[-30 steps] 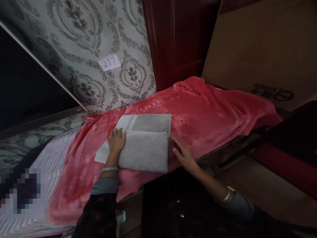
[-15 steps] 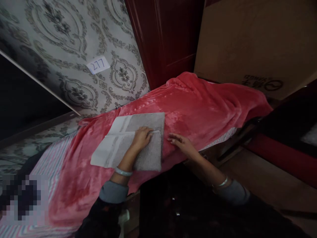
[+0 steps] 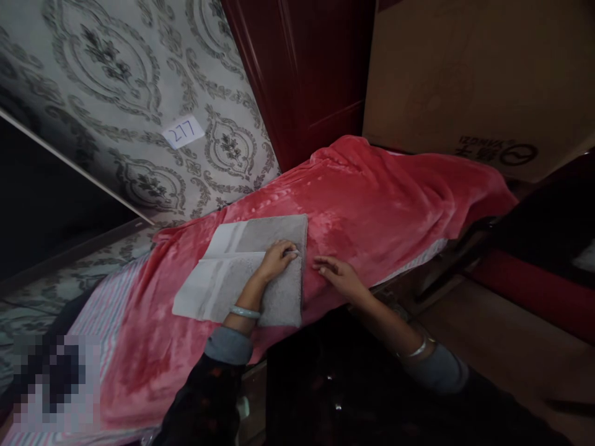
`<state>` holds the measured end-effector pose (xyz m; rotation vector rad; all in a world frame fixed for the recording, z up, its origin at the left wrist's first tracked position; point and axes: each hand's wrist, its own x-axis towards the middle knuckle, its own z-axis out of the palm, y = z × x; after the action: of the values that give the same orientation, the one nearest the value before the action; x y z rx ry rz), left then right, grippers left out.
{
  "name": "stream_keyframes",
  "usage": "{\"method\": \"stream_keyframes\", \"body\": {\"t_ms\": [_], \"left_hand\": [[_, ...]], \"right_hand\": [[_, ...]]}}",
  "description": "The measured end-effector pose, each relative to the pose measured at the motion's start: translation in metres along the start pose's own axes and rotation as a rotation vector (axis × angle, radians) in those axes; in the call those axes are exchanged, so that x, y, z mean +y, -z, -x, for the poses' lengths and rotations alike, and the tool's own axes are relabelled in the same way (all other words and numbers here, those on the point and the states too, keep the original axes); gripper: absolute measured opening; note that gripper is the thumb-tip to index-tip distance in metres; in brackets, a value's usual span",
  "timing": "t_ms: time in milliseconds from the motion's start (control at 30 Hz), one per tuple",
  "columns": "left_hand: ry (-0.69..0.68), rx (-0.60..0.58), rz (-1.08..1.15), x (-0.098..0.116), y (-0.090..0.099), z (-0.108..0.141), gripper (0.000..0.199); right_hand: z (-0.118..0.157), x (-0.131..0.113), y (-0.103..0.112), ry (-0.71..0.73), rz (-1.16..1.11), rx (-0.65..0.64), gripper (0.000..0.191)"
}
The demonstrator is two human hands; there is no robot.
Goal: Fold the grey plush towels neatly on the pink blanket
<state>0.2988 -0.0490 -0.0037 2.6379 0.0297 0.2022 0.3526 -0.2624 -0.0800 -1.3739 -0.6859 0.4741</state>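
Observation:
A grey towel (image 3: 279,303) with paler bands and a whitish left end lies folded on a red plush blanket (image 3: 372,204). A lengthwise crease or fold edge runs across its middle. On its right part rests my left hand (image 3: 276,260), the fingers bent and closed on the towel's cloth near that fold. My right hand (image 3: 341,275) hovers over the blanket just right of the towel, apart from it. Its fingers are stretched out, with nothing in them.
A striped sheet (image 3: 109,303) shows beneath the blanket. Behind stand a patterned wall with a paper marked 277 (image 3: 183,131), a dark red door panel (image 3: 302,80) and a large cardboard box (image 3: 465,74). A dark screen-like panel (image 3: 51,198) is at left.
My left hand has slid slightly right along the towel, and its fingers have curled in from lying flatter. My right hand stays nearly in place. The view has shifted slightly.

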Motion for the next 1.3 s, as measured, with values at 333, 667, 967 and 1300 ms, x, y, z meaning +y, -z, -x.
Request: {"method": "stream_keyframes", "body": {"t_ms": [333,667,967,1300], "left_hand": [[-0.014,0.056,-0.056,0.008,-0.008,0.002,0.011],[-0.011,0.205,-0.062,0.008,0.017,0.027,0.046],[0.463,0.146,-0.537,-0.021,0.027,0.097,0.056],[0.474,0.154,-0.412,-0.024,0.018,0.099,0.055]], "right_hand": [[0.002,-0.002,0.0,0.044,0.082,0.018,0.037],[-0.011,-0.044,-0.025,0.308,0.511,-0.005,0.043],[-0.023,-0.045,-0.065,0.411,1.037,-0.404,0.062],[-0.007,-0.016,-0.052,0.372,1.08,-0.274,0.058]]}}
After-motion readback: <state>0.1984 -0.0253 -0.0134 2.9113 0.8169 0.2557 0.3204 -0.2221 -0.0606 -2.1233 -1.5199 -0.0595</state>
